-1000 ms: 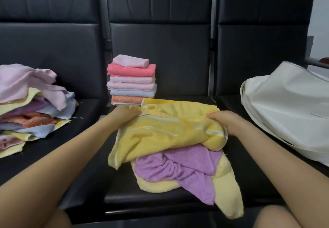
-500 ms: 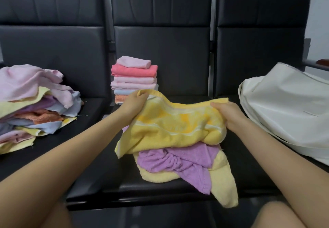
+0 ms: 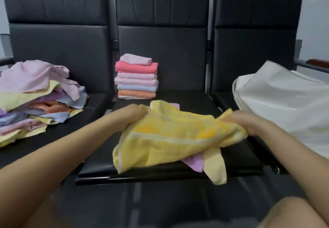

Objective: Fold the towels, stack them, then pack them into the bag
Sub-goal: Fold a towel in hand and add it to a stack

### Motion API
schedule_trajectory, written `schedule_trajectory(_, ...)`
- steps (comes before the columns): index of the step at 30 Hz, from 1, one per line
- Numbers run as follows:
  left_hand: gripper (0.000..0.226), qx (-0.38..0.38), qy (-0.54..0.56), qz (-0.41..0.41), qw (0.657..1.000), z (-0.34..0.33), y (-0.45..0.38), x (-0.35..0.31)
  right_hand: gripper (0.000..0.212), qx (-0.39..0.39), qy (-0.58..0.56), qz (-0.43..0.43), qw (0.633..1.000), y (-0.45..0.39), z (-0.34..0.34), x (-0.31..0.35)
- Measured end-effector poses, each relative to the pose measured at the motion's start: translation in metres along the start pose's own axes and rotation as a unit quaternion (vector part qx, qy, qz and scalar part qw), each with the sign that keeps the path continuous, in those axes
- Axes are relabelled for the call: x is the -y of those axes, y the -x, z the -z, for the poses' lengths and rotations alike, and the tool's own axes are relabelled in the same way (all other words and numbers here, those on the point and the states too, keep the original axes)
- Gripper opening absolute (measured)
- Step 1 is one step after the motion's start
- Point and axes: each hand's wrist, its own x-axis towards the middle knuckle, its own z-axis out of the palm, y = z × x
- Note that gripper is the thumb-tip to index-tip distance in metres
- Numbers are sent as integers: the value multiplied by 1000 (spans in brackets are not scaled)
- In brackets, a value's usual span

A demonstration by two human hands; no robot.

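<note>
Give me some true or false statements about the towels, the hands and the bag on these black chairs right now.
1. Both hands, left hand and right hand, grip the bright yellow terry towel. True.
2. The neat stack of folded towels sits on the right chair. False: it sits on the middle chair.
3. The white fabric bag lies on the right chair. True.
4. The loose pile of unfolded pastel towels is inside the bag. False: it lies on the left chair.

Light was soft, even and fairly dim, casting only faint shadows. Dull sheen lay on the black seats [image 3: 178,53] across the upper frame. Motion blur smeared both hands and the yellow towel [image 3: 174,137] at centre. Wide-angle bending curved the left and right edges; the lower frame was out of focus.
</note>
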Motion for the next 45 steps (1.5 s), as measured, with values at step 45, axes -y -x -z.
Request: schedule_trajectory(45,9,-66,170,-58,982,-38,-145,-27,21,-114,38,173,978,-64,-13,-41)
